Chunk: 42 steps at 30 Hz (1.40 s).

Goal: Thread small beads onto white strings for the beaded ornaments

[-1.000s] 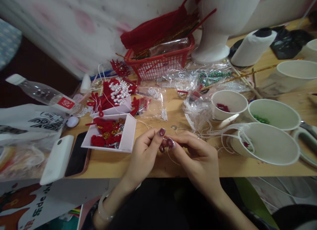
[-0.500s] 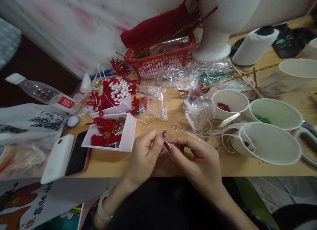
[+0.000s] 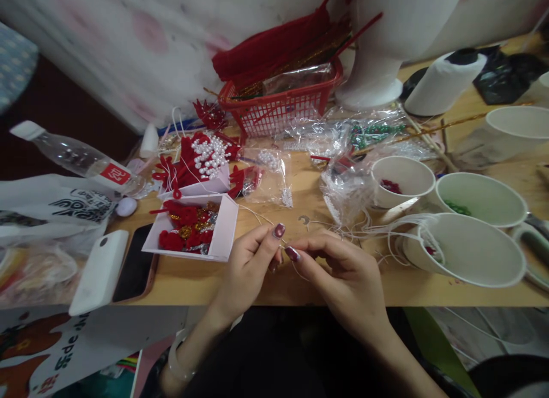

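My left hand [image 3: 253,258] and my right hand [image 3: 337,263] meet over the front of the wooden table, thumbs and forefingers pinched. A thin white cord [image 3: 300,272] passes between their fingertips and loops below them. Its far end, and anything small threaded on it, is hidden by the fingers. Just left of my left hand lies a white box [image 3: 223,229] of red and gold ornaments. To the right of my right hand, a bundle of white cords [image 3: 386,222] runs into a large paper cup [image 3: 480,252].
Two more cups, one with dark red beads [image 3: 390,186] and one with green beads [image 3: 457,207], stand at right. Behind are clear plastic bags [image 3: 343,186], a red basket [image 3: 283,112] and a white thread cone [image 3: 441,83]. Left are a phone [image 3: 135,263] and a plastic bottle [image 3: 81,158].
The fingertips of my two hands have drawn slightly apart, showing a short stretch of cord between them. The whole view has shifted a little.
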### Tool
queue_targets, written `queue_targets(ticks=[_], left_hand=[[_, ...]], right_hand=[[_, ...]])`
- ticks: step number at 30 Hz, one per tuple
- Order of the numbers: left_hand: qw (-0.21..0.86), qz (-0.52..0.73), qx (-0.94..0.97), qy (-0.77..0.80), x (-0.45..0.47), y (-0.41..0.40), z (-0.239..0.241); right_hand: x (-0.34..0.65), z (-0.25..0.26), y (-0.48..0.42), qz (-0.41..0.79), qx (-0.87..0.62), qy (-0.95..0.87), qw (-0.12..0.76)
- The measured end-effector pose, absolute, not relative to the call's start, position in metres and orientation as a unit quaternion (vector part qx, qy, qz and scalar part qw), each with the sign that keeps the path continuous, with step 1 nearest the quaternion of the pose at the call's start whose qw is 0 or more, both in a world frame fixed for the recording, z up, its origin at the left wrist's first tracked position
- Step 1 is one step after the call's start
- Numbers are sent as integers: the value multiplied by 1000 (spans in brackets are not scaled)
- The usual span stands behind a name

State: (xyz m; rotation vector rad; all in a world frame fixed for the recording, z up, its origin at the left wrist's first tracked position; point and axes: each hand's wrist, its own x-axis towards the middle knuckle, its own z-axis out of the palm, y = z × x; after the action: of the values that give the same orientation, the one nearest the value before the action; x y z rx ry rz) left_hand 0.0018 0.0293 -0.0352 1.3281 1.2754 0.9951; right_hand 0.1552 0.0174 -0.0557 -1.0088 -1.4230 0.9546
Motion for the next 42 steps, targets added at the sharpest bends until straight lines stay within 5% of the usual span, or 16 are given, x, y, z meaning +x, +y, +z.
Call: queue_targets(ticks=[17, 26, 42], left_hand=[[652, 422, 440, 450, 1, 29, -42], [593, 417, 490, 484, 0, 29, -38], [546, 419, 525, 501, 3, 29, -34]], right_hand=[[151, -50, 15, 385, -406, -617, 553], [151, -46, 13, 269, -406, -669, 561], [152, -52, 14, 283, -409, -667, 555]])
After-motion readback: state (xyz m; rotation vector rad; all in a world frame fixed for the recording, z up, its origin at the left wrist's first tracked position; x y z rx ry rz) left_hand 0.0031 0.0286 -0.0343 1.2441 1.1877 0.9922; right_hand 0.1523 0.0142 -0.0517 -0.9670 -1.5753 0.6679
